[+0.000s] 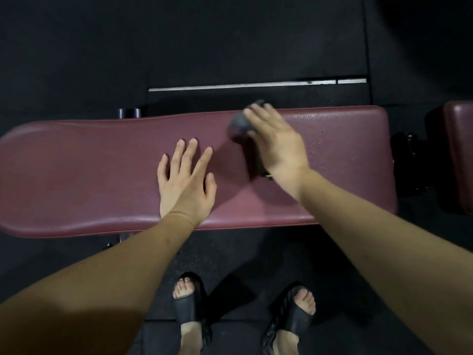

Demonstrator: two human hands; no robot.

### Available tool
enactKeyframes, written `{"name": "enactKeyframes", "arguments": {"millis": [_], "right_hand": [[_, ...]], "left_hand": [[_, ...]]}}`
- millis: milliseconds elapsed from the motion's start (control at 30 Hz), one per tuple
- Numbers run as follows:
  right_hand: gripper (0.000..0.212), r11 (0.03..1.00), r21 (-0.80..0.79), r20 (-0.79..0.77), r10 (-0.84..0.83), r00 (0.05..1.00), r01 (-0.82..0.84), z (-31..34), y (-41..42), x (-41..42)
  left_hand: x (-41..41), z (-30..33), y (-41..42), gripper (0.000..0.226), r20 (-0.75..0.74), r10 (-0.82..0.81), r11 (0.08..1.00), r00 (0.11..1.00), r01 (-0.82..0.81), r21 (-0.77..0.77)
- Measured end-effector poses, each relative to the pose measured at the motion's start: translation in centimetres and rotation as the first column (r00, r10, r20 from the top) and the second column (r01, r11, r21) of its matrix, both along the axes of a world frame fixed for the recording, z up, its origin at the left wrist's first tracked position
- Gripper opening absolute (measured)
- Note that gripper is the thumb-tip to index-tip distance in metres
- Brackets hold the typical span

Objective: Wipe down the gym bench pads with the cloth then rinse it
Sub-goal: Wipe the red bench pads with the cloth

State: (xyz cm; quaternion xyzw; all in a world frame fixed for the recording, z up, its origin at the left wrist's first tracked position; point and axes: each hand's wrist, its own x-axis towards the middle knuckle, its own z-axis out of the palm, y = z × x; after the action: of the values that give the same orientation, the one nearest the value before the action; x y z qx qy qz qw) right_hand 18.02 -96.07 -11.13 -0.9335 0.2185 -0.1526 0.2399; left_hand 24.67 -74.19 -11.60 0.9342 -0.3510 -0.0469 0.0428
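Head view: left hand (184, 181) splayed flat on long maroon vinyl bench pad (89, 175); right hand (275, 142) clamped on blurred grey cloth (240, 123).

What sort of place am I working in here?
Most likely a gym floor. A long maroon padded bench fills the view, with a second maroon pad at the right edge, both over dark rubber flooring. The right hand presses a dark cloth on the bench.

Maroon padded tabletop (102, 175), lying crosswise over dark rubber floor (76, 47). Left hand (185, 185) flat on pad, fingers (179, 155) spread; right hand (275, 142) pressing dark cloth (239, 123) near far edge.
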Motion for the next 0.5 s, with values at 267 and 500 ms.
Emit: {"name": "enactKeyframes", "arguments": {"millis": [267,500], "right_hand": [[0.041,0.879,0.074,-0.043,-0.469,0.882,0.471,0.2,-1.4,-2.1],[0.037,0.998,-0.059,0.022,0.002,1.000,0.000,-0.4,-1.4,-2.0]], "left_hand": [[-0.6,1.5,-2.5,0.050,-0.056,-0.045,0.998,0.997,0.042,-0.046],[-1.2,0.5,-3.2,0.054,-0.013,-0.084,0.994,0.996,0.084,0.070]]}}
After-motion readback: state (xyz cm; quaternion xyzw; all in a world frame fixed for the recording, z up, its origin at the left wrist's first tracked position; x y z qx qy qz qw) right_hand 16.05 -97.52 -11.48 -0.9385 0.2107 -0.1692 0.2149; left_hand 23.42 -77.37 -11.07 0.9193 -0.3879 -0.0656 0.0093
